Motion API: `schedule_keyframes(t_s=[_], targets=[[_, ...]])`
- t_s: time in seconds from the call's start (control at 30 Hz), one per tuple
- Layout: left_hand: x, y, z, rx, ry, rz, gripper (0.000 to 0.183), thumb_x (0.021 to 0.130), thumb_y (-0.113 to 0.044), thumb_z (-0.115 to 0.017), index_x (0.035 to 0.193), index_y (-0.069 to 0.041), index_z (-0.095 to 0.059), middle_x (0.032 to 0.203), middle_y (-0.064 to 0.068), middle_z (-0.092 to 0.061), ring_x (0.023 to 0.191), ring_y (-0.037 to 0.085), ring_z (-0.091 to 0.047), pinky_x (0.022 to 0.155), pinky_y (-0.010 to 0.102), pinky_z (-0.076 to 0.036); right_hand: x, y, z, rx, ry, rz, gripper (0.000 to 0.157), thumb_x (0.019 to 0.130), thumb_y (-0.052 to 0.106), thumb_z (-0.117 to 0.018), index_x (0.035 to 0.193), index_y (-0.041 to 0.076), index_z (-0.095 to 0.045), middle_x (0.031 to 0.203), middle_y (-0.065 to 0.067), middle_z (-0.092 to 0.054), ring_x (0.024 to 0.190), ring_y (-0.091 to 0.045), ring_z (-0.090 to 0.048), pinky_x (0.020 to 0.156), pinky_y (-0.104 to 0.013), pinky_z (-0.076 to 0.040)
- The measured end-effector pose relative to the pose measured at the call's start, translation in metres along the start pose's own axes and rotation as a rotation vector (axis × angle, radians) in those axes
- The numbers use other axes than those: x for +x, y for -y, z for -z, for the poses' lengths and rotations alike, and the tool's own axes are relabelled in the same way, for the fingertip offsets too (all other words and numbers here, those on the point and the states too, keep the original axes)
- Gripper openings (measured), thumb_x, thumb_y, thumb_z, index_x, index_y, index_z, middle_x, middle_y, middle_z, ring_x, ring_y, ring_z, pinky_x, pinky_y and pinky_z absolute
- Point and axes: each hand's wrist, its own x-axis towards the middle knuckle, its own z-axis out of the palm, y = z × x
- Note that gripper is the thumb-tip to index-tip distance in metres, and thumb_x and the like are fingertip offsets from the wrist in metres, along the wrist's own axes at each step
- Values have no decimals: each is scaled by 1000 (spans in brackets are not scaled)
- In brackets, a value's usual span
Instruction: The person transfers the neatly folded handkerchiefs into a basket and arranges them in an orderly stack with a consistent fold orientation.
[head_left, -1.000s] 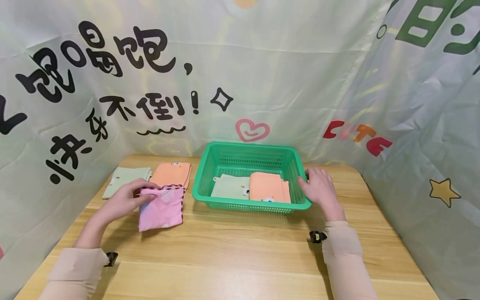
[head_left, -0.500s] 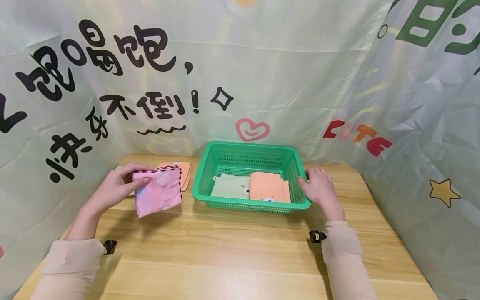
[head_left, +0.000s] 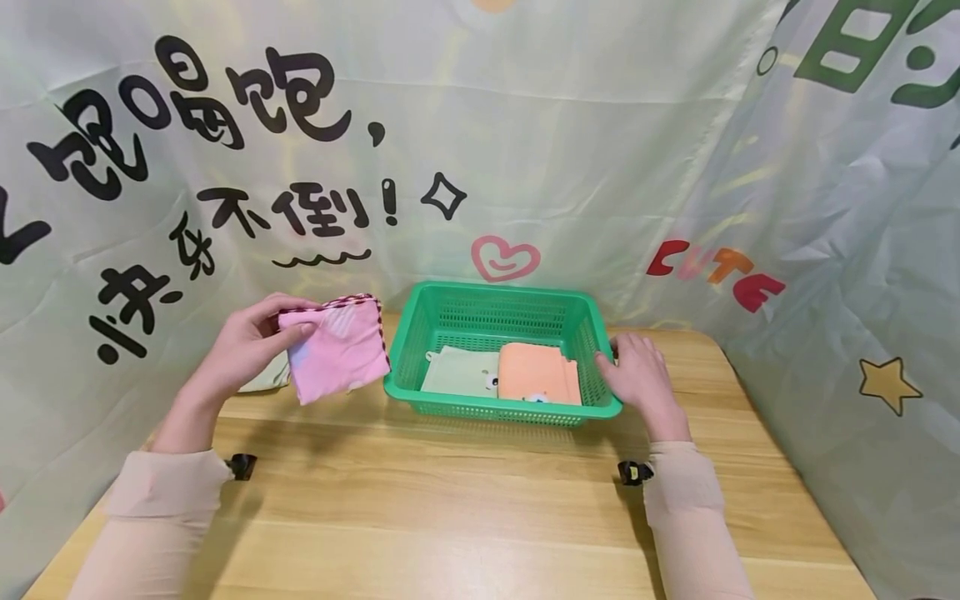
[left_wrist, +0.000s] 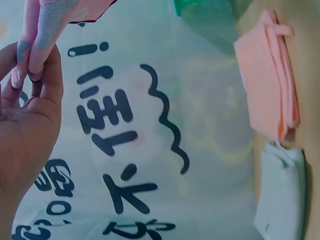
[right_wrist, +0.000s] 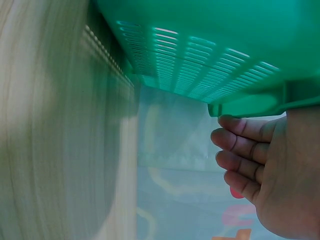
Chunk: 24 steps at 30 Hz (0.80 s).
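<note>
One pink cloth (head_left: pixel 341 346) has just risen and shifted right, bringing it just beside the left rim of the green basket (head_left: pixel 450 402) but outside it, above the worktop (head_left: pixel 450 500) towards its rear left corner. The left hand (head_left: pixel 243 346) pinches its upper left corner, so it hangs rightward from that grip; the right hand (head_left: pixel 643 377) holds the basket's right rim.

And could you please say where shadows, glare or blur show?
Head: soft shadow on the table below the held pink cloth, pale sheen on its nearer part; left wrist: dark shadow beside the pale green cloth; right wrist: the table blurred beside the green basket.
</note>
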Motion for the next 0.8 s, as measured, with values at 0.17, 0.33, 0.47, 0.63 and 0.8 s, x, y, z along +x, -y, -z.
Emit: schedule_keyframes(t_s=[0.17, 0.33, 0.47, 0.63, 0.8], targets=[[13, -8, -12, -46, 23, 4, 31, 97, -4, -72, 127, 0, -69, 110, -5, -70, 79, 12, -61, 65, 22, -51, 0, 1, 0, 2, 1, -2, 37, 104, 28, -54, 118, -6, -61, 118, -26, -61, 113, -44, -48, 100, -63, -34], [27, -14, -25, -87, 60, -6, 30, 97, -6, -72, 127, -1, -69, 113, -3, -71, 81, 13, -61, 67, 22, -52, 0, 1, 0, -2, -3, 0, 38, 104, 29, -53, 117, -6, -61, 117, -26, -62, 111, -44, -49, 99, -63, -35], [39, -15, -36, -126, 94, -34, 29, 97, -4, -71, 126, 2, -69, 116, -3, -71, 85, 13, -62, 69, 21, -53, 1, 0, 0, -5, -5, 2, 37, 104, 29, -54, 117, -5, -61, 116, -25, -62, 112, -44, -50, 99, -63, -35], [50, -11, -50, -151, 135, -49, 28, 97, -3, -71, 125, 4, -68, 116, 0, -69, 87, 14, -63, 70, 22, -54, 1, 0, -1, -4, -1, 0, 35, 104, 28, -55, 116, -4, -61, 115, -24, -61, 110, -43, -49, 98, -62, -35], [60, -4, -66, -156, 182, -14, 28, 98, -5, -71, 125, 2, -69, 119, 6, -67, 86, 15, -64, 70, 24, -56, -1, 1, 0, 0, -1, -5, 35, 105, 29, -54, 115, -4, -61, 112, -22, -60, 107, -41, -49, 97, -61, -36]])
